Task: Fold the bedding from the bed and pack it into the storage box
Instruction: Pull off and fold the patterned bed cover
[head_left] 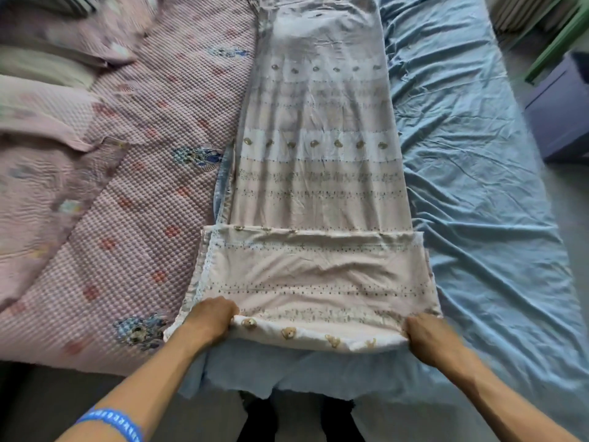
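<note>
A long pale pink sheet [318, 173] with small bear prints and dotted bands lies folded into a narrow strip down the middle of the bed. Its near end is turned over into a thicker fold [315, 282] that lies on top of the strip. My left hand [210, 317] grips the left corner of that fold's near edge. At the right corner my right hand [430, 336] grips the same edge. Both sets of fingers curl under the cloth.
A pink quilted blanket [134, 186] with blue and red motifs covers the bed's left side, with pillows [41, 68] at the far left. A wrinkled blue bedsheet [478, 186] covers the right side. A purple storage box [561, 122] stands on the floor at the right, beside green bars [557, 36].
</note>
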